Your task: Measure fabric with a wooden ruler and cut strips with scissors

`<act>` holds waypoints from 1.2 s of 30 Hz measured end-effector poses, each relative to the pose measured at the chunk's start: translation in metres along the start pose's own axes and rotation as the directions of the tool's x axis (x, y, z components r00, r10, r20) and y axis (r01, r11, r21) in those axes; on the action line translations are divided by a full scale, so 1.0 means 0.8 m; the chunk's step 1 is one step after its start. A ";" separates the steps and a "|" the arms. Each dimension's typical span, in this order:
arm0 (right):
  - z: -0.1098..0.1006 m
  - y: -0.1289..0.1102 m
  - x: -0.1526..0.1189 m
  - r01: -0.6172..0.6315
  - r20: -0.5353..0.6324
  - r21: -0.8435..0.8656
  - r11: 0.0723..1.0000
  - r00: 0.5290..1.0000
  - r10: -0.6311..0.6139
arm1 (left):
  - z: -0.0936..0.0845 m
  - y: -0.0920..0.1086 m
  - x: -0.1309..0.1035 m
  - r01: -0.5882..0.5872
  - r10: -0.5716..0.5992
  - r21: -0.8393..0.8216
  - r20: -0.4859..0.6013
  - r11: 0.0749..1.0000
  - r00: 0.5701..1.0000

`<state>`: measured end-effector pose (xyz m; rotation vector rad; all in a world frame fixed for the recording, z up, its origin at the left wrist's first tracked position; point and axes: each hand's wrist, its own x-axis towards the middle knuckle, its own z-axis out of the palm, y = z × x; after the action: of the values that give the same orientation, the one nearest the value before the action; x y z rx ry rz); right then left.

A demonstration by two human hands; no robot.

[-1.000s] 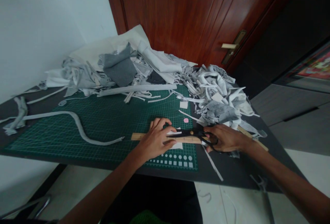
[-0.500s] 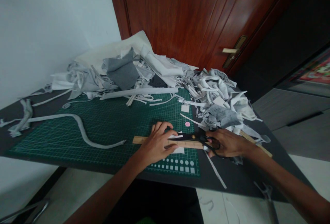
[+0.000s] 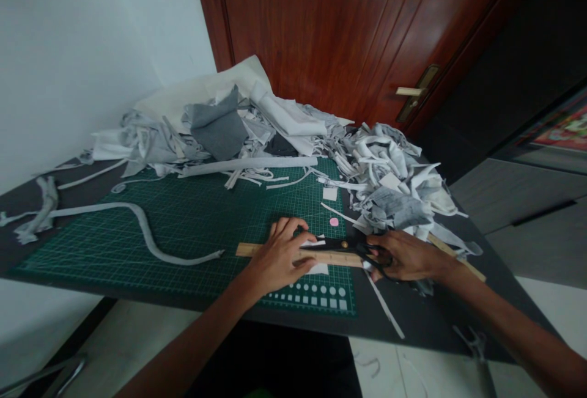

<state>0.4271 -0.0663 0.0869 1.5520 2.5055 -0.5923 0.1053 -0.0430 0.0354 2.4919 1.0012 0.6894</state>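
My left hand point(image 3: 280, 254) rests over a wooden ruler point(image 3: 337, 257) lying on the green cutting mat point(image 3: 206, 202). Its fingers are bent across the ruler, thumb on the near side, index finger on the far side. White fabric point(image 3: 320, 268) shows from under the ruler's near edge, and a small white strip point(image 3: 315, 242) lies by the index fingertip. In my right hand point(image 3: 398, 254) are black scissors point(image 3: 345, 244), fingers closed round the handles. The blades point left along the ruler's far edge, reaching the left fingertips; whether they are parted is unclear.
Heaps of grey and white fabric scraps point(image 3: 389, 165) line the table's back and right. A pink piece point(image 3: 334, 222) and a white square point(image 3: 329, 194) lie beyond the scissors. A long cord point(image 3: 147, 230) curves across the mat's left. A second wooden strip point(image 3: 447, 248) lies behind my right wrist.
Almost nothing differs. The scissors and the right hand look nearly unmoved, and the left hand keeps its place on the ruler; the view has shifted very slightly.
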 end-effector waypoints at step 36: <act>0.004 0.001 -0.002 0.021 0.019 -0.015 1.000 1.000 -0.021 | 0.002 -0.001 0.002 -0.018 0.018 0.012 0.024 1.000 1.000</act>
<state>0.4284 -0.0689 0.0843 1.5088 2.5095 -0.5863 0.1066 -0.0416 0.0343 2.5169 0.9782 0.6590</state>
